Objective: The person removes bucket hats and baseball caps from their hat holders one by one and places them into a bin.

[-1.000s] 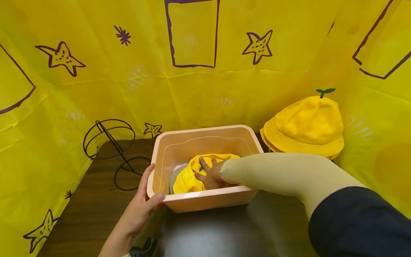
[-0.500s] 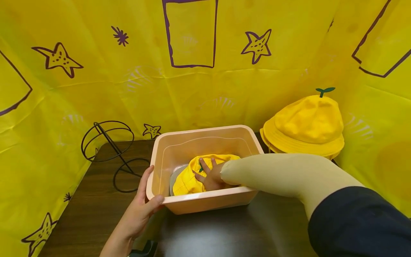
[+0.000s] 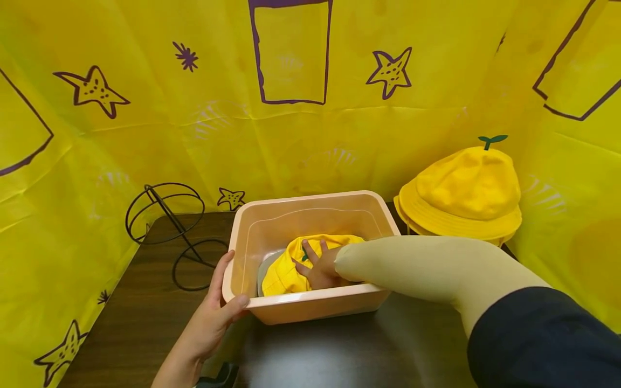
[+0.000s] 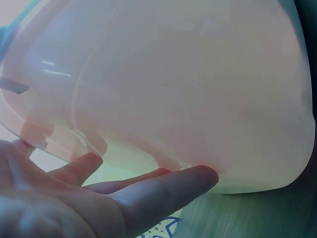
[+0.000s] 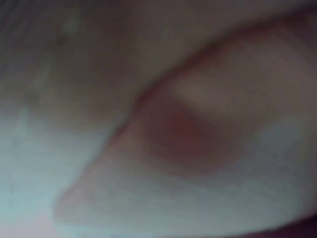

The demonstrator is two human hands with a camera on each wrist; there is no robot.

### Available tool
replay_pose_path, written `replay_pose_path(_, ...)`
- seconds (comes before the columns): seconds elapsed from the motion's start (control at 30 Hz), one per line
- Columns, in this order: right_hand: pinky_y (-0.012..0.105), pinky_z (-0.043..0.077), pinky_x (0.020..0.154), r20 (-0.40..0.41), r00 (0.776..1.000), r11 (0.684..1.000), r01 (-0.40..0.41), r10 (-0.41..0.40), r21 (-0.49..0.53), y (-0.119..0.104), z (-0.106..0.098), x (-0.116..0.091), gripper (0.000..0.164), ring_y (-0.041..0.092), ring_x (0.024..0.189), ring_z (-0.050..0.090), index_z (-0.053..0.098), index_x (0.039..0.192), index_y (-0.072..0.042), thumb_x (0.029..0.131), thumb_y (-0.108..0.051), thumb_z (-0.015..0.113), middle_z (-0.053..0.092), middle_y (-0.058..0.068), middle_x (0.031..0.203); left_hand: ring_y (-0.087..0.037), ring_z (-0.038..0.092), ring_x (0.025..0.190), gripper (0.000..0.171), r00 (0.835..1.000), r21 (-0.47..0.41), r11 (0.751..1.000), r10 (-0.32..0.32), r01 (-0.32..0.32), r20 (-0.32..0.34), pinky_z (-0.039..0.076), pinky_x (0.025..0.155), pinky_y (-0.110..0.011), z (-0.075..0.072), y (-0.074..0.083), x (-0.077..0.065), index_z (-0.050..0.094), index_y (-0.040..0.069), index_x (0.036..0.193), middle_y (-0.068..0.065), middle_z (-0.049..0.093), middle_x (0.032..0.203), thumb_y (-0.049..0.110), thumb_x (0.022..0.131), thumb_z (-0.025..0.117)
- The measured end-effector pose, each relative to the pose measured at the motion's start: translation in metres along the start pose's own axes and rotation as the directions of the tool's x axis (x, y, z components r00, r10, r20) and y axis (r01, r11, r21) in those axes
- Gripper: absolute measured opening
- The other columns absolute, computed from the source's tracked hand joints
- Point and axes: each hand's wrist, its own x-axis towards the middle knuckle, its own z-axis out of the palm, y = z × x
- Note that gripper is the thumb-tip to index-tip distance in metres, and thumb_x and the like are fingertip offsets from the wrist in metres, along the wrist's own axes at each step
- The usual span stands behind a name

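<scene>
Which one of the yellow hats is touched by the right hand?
The hat inside the bin: the right hand rests on it, fingers spread. The upright hat at right, seemingly stacked, is outside the bin, with no hand on it.

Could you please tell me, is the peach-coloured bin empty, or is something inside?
Not empty: a yellow hat lies inside the peach-coloured bin, below its rim. Something grey shows at the hat's edge; I cannot tell what.
</scene>
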Motion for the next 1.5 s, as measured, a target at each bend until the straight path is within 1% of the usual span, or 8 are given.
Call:
replay_pose_path(0.53, 0.074, 0.002, 0.105, 0.033, 0.998, 0.998, 0.060, -0.059, -0.025, -0.001, -0.009, -0.005, 0.098, 0.043, 0.146, -0.010, -0.004, 0.157, -0.048, 0.086, -0.061, 0.063, -0.026, 0.001, 0.162, -0.057, 0.030, 0.127, 0.085, 1.000, 0.033, 0.999, -0.004, 0.004, -0.021, 0.050, 0.089, -0.039, 0.000, 0.000, 0.000, 0.006, 0.030, 0.158, -0.020, -0.008, 0.159, 0.004, 0.097, 0.060)
replay_pose_path(0.77, 0.045, 0.036, 0.101, 0.072, 0.982, 0.984, 0.168, -0.173, 0.065, 0.007, -0.035, -0.017, 0.100, 0.032, 0.139, 0.025, 0.011, 0.157, -0.049, 0.079, -0.061, 0.074, -0.011, 0.006, 0.165, -0.056, 0.032, 0.127, 0.085, 1.000, 0.034, 0.999, -0.012, 0.012, -0.020, 0.050, 0.088, -0.039, 0.003, 0.000, 0.001, 0.006, 0.029, 0.158, -0.020, -0.007, 0.158, 0.005, 0.097, 0.060)
replay_pose_path(0.93, 0.048, 0.020, 0.114, 0.063, 0.973, 0.973, 0.215, -0.221, 0.089, 0.005, -0.055, -0.040, 0.096, 0.030, 0.148, 0.007, 0.021, 0.157, -0.045, 0.077, -0.070, 0.068, -0.003, 0.005, 0.166, -0.053, 0.034, 0.125, 0.084, 1.000, 0.025, 1.000, 0.006, -0.005, -0.023, 0.051, 0.087, -0.038, 0.002, -0.001, -0.001, 0.007, 0.028, 0.159, -0.021, -0.004, 0.157, 0.002, 0.098, 0.058)
replay_pose_path(1.17, 0.039, 0.019, 0.115, -0.090, 0.922, 0.923, 0.381, -0.376, 0.045, 0.013, -0.081, -0.077, 0.090, 0.018, 0.145, 0.023, 0.029, 0.158, -0.031, 0.084, -0.063, 0.067, 0.028, -0.005, 0.160, -0.055, 0.031, 0.126, 0.083, 0.999, 0.025, 0.999, 0.023, -0.023, -0.026, 0.051, 0.087, -0.040, 0.000, -0.001, -0.003, 0.007, 0.029, 0.159, -0.020, -0.004, 0.157, 0.003, 0.098, 0.058)
replay_pose_path(1.27, 0.038, 0.023, 0.114, -0.227, 0.854, 0.854, 0.504, -0.469, 0.131, 0.030, -0.092, -0.096, 0.086, 0.015, 0.143, 0.026, 0.029, 0.158, -0.031, 0.087, -0.058, 0.068, 0.029, -0.011, 0.158, -0.055, 0.031, 0.127, 0.084, 0.999, 0.026, 0.999, 0.023, -0.023, -0.023, 0.051, 0.087, -0.040, 0.000, -0.001, -0.003, 0.007, 0.029, 0.159, -0.020, -0.005, 0.157, 0.003, 0.098, 0.058)
replay_pose_path(1.37, 0.042, 0.028, 0.112, -0.404, 0.757, 0.734, 0.632, -0.514, 0.249, 0.056, -0.099, -0.115, 0.085, 0.019, 0.143, 0.028, 0.026, 0.158, -0.035, 0.088, -0.058, 0.068, 0.025, -0.014, 0.159, -0.053, 0.033, 0.126, 0.083, 1.000, 0.019, 1.000, 0.025, -0.024, -0.016, 0.051, 0.087, -0.040, 0.000, -0.001, -0.003, 0.007, 0.029, 0.159, -0.020, -0.005, 0.156, 0.002, 0.098, 0.057)
replay_pose_path(1.43, 0.048, 0.031, 0.110, -0.512, 0.679, 0.605, 0.722, -0.526, 0.336, 0.078, -0.102, -0.126, 0.090, 0.026, 0.144, 0.027, 0.020, 0.160, -0.033, 0.088, -0.059, 0.067, 0.019, -0.011, 0.162, -0.051, 0.034, 0.126, 0.083, 1.000, 0.015, 1.000, 0.026, -0.026, -0.011, 0.052, 0.087, -0.040, 0.001, -0.001, -0.003, 0.006, 0.029, 0.159, -0.021, -0.004, 0.156, 0.001, 0.098, 0.057)
replay_pose_path(1.5, 0.056, 0.032, 0.107, -0.603, 0.613, 0.432, 0.789, -0.510, 0.437, 0.103, -0.103, -0.135, 0.097, 0.032, 0.145, 0.023, 0.015, 0.161, -0.031, 0.086, -0.062, 0.068, 0.012, -0.006, 0.164, -0.049, 0.036, 0.125, 0.083, 1.000, 0.010, 1.000, 0.029, -0.029, -0.006, 0.052, 0.086, -0.040, 0.001, -0.002, -0.003, 0.006, 0.028, 0.159, -0.021, -0.004, 0.156, 0.001, 0.098, 0.057)
